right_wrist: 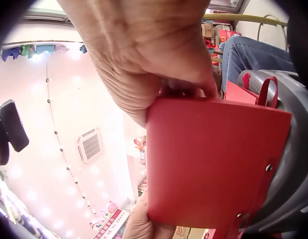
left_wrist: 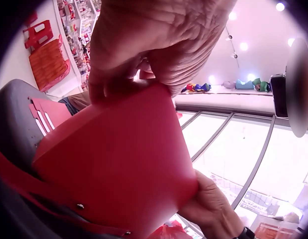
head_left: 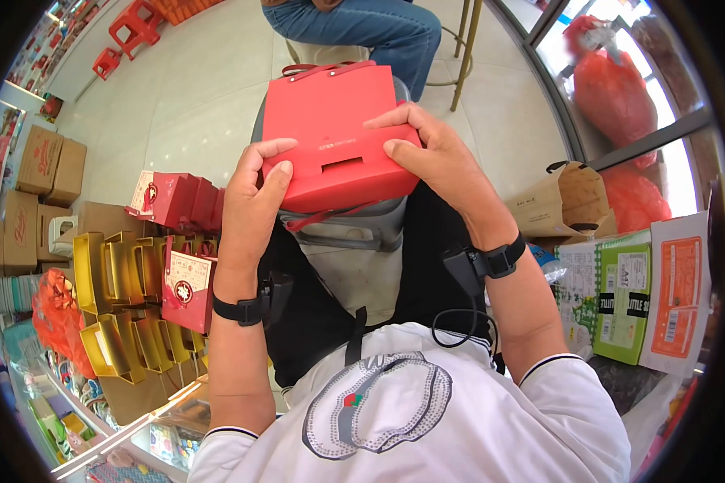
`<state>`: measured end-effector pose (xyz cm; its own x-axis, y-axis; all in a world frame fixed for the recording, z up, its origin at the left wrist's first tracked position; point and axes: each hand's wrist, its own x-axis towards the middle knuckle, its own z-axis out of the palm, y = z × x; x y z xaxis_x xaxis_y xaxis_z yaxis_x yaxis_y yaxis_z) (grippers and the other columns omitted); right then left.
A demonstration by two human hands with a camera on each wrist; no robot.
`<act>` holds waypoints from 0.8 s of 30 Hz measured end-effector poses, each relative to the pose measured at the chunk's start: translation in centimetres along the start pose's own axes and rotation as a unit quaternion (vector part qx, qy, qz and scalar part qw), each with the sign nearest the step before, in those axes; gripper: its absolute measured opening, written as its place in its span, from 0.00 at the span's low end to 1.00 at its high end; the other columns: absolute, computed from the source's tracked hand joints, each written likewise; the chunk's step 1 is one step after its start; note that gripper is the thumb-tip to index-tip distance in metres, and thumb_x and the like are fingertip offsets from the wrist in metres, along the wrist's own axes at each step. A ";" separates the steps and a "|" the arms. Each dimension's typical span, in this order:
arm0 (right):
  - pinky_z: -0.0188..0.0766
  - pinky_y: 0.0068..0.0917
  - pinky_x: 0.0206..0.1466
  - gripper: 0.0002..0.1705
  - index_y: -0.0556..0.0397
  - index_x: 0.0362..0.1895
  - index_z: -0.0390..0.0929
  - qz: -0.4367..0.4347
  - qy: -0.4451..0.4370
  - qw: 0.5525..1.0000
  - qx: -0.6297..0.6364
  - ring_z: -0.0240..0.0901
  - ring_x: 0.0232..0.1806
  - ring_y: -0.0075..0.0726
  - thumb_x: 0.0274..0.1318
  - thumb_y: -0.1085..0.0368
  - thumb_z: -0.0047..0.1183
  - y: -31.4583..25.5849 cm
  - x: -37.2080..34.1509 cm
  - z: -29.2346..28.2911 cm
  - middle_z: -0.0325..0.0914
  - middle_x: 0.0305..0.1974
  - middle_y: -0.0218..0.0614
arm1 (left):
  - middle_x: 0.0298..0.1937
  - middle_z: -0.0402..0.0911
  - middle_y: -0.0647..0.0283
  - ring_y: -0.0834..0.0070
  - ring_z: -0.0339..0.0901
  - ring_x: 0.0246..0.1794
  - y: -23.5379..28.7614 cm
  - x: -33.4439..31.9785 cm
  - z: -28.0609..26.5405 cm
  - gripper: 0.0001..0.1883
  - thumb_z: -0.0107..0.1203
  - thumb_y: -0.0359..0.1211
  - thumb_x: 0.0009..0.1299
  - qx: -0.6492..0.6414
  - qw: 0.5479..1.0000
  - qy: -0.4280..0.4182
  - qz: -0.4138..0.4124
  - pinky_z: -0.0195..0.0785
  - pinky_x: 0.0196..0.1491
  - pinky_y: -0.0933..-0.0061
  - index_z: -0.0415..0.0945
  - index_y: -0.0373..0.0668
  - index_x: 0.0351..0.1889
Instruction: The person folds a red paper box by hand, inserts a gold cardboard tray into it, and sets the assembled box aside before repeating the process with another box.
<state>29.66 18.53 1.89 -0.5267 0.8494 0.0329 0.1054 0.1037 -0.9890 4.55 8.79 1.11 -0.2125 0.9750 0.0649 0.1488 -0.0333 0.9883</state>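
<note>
A red gift box point(head_left: 330, 113) lies over a grey plastic stool point(head_left: 362, 229) between the person's knees. Its top carries a short dark slot and a small line of pale print. My left hand point(head_left: 254, 185) grips the box's left near corner, thumb on the edge. At the opposite corner my right hand point(head_left: 443, 157) holds on likewise, its thumb pressing the top near the slot. A red strap handle point(head_left: 322, 71) with metal rivets shows at the far end, and another strap hangs on the near side. From the left wrist view, the box's smooth side point(left_wrist: 119, 159) faces the camera.
At the left stand several finished-looking red gift boxes point(head_left: 187, 294) and gold open trays point(head_left: 93, 274), with brown cartons point(head_left: 40, 161) behind. To the right are a kraft paper bag point(head_left: 560, 201) and a green carton point(head_left: 623, 302). A seated person in jeans point(head_left: 362, 32) is ahead.
</note>
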 end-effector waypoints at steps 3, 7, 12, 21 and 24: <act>0.71 0.23 0.61 0.15 0.55 0.55 0.82 -0.014 0.000 1.000 -0.005 0.74 0.52 0.21 0.66 0.70 0.53 -0.1 0.1 -0.1 0.81 0.51 0.30 | 0.51 0.81 0.68 0.84 0.74 0.52 0.1 0.3 -0.1 0.14 0.54 0.32 0.80 0.022 1.000 -0.004 -0.006 0.69 0.59 0.78 0.79 0.39 0.59; 0.70 0.23 0.61 0.15 0.55 0.56 0.82 -0.023 0.001 1.000 -0.012 0.73 0.53 0.22 0.69 0.66 0.52 0.3 0.1 0.0 0.80 0.51 0.30 | 0.56 0.81 0.64 0.81 0.75 0.57 0.1 0.2 -0.1 0.18 0.55 0.37 0.82 0.012 1.000 -0.017 -0.012 0.67 0.63 0.75 0.76 0.39 0.64; 0.67 0.24 0.63 0.18 0.53 0.58 0.80 -0.039 0.010 0.999 -0.008 0.72 0.55 0.22 0.76 0.56 0.48 1.1 0.0 0.2 0.79 0.51 0.30 | 0.68 0.74 0.52 0.68 0.69 0.71 0.3 -0.4 0.4 0.38 0.55 0.55 0.80 0.008 0.998 -0.014 0.065 0.61 0.73 0.65 0.63 0.36 0.76; 0.64 0.25 0.64 0.25 0.53 0.58 0.79 -0.057 0.025 0.998 -0.013 0.71 0.55 0.23 0.80 0.46 0.43 1.9 0.1 0.4 0.79 0.51 0.29 | 0.71 0.70 0.48 0.62 0.67 0.73 -0.5 -1.1 -0.1 0.55 0.72 0.56 0.65 0.093 0.991 -0.041 0.089 0.63 0.73 0.61 0.54 0.37 0.81; 0.65 0.26 0.64 0.26 0.54 0.60 0.77 -0.080 0.060 0.995 -0.017 0.72 0.56 0.25 0.81 0.45 0.41 2.0 -0.2 0.4 0.79 0.51 0.32 | 0.69 0.71 0.51 0.63 0.68 0.72 -0.3 -2.9 -0.2 0.53 0.76 0.49 0.62 0.143 0.987 -0.033 0.069 0.65 0.71 0.62 0.57 0.37 0.78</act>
<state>29.62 18.36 -0.14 -0.4339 0.8765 0.2083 0.0575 0.2577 -0.9645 4.91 5.88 0.65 -0.1097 0.9778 0.1784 0.4405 -0.1131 0.8906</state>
